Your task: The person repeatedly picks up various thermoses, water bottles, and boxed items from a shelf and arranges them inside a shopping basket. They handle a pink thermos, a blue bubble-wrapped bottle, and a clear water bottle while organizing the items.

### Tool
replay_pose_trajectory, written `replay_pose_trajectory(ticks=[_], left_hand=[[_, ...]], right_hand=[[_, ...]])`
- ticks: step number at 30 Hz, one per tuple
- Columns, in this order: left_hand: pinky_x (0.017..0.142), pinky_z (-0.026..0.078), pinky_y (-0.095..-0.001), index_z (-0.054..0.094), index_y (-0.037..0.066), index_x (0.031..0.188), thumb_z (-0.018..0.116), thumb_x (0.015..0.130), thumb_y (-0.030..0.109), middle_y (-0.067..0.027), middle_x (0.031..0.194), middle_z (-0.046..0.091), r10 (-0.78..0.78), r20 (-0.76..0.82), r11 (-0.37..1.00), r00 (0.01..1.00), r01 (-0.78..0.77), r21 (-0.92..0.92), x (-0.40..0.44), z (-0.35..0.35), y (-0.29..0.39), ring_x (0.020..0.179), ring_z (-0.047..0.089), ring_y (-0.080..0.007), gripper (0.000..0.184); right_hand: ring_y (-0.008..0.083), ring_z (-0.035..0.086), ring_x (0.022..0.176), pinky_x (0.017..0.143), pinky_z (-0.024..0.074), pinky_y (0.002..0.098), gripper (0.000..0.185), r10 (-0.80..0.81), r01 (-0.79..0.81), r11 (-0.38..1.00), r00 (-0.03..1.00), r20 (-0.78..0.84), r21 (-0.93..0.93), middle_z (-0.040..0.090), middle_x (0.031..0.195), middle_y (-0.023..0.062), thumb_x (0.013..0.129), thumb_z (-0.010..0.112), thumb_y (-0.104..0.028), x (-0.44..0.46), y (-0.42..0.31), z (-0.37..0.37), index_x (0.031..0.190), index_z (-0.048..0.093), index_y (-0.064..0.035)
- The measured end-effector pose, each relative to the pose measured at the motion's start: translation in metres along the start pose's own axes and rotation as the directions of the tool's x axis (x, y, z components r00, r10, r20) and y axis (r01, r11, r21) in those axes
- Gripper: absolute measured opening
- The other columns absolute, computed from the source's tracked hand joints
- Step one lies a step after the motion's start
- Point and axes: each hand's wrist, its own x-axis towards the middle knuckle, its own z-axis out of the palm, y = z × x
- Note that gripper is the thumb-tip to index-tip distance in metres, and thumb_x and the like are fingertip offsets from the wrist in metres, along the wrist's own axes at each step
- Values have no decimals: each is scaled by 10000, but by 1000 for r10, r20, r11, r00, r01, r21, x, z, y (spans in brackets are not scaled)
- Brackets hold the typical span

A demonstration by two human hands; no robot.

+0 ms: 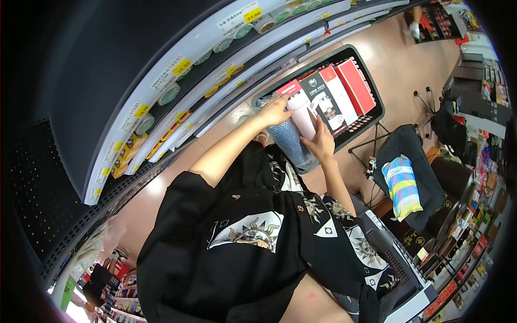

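Note:
A black basket point(380, 89) holds several boxes and a bubble-wrapped item point(291, 142). My left hand point(274, 111) reaches over the wrapped item, its fingers on the upper left of a pink box with a bottle picture point(302, 116). On the box's lower right side lies my right hand point(321, 141), fingers stretched up along its edge. Beside it stands a black and white box point(325, 105), then a white and red box point(340, 91), and a red box point(356, 86) at the far end. Both palms are turned away from view.
Store shelves point(156, 86) with yellow price tags run along the left and top. To the right, a dark folding chair point(401, 145) bears a striped colourful package point(402, 185). A person's hand and arm point(415, 24) show at the top right. More stocked shelves line the right edge.

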Motion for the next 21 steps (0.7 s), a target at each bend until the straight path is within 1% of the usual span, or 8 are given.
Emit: replay_pose_trajectory(ticks=[2,7,9,11,13,16,17,21], left_hand=[[999,398,-403,421,-28,1307,646,800,230,-267,1247,523,-24,22,1000,999,24,4,1,-1,4,1178,504,-373,611],[1013,388,-396,352,-50,1350,676,793,285,-275,1284,494,-61,40,998,997,62,-10,-7,-13,18,1202,490,-372,727],[1044,358,-402,272,-82,1376,714,747,394,-322,1304,441,-64,7,986,998,65,-152,-17,-29,39,1243,439,-396,904],[1082,313,-371,154,-108,1407,778,667,498,-313,1390,349,-87,20,978,996,89,-190,-24,-40,52,1302,383,-367,1143],[1093,299,-369,135,-100,1410,814,631,497,-302,1402,340,12,-23,964,1000,-18,-265,-35,-44,67,1308,377,-359,1193],[1132,219,-400,135,-51,1431,858,577,475,-276,1466,238,179,-27,909,983,-176,-378,-50,-58,97,1381,243,-336,1236],[1145,181,-398,127,-41,1439,861,575,462,-275,1482,190,307,-89,897,948,-319,-307,-49,-59,103,1392,210,-333,1240],[1124,213,-433,115,-49,1439,831,636,393,-277,1445,252,412,-240,830,879,-470,-299,-74,-105,163,1362,258,-380,1163]], right_hand=[[328,595,1018,848,493,403,890,7,-6,999,1000,-30,43,597,1130,150,595,789,-272,1,-3,-2,1362,382,-77],[314,596,1061,878,492,383,887,50,-44,994,997,-59,100,597,1178,166,559,784,-262,0,-1,-15,1346,425,-69],[283,604,1077,886,489,336,904,136,-120,946,990,-32,302,589,1190,199,571,801,-259,-3,-6,-29,1354,411,-31],[239,608,1070,885,482,313,894,106,-46,897,988,-111,440,601,1177,189,592,818,-230,-6,-16,-41,1352,410,2],[209,600,1049,890,476,317,861,62,-1,619,997,-47,785,611,1151,140,596,830,-193,-9,-47,-75,1329,429,15],[200,589,1051,922,458,337,828,-3,79,568,996,-93,819,598,1155,120,588,839,-182,-12,-77,-103,1292,454,23],[204,585,1062,934,453,341,823,-55,153,559,988,-147,815,593,1162,127,582,844,-185,-7,-89,-109,1279,461,28],[219,566,1096,968,432,362,887,-200,266,324,957,-210,908,564,1205,127,557,862,-204,10,-138,-138,1296,434,33]])
